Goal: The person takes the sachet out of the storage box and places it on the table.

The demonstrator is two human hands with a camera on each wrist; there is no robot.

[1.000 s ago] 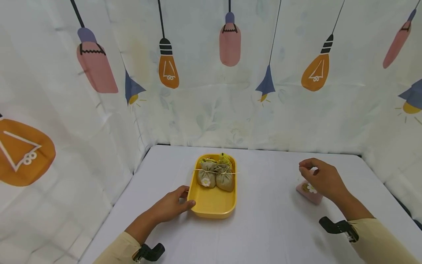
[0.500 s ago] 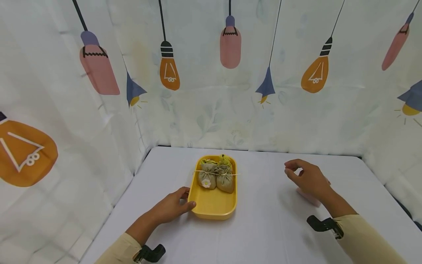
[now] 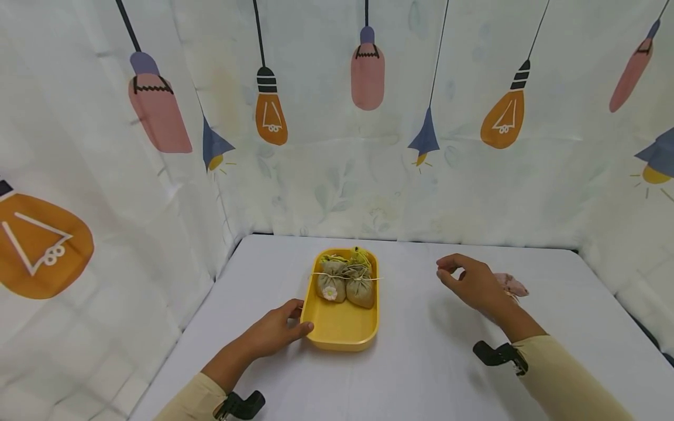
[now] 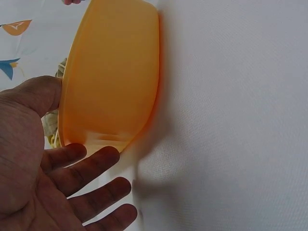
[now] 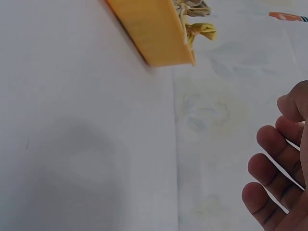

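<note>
Tray [image 3: 341, 325] gripped at eight o'clock by left hand [image 3: 276, 330], right hand [image 3: 470, 283] released, pouch [image 3: 512, 285] behind it in head view, not right wrist's

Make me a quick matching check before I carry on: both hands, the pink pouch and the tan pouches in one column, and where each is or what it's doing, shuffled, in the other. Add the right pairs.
Column one
1. left hand
2. pink pouch
3. tan pouches
4. right hand

Column two
A. partly hidden by the right hand and wrist in the head view
B. raised over the white table, holding nothing
C. holding the left side of the yellow tray
D. side by side inside the yellow tray

Right pairs
1-C; 2-A; 3-D; 4-B
</note>
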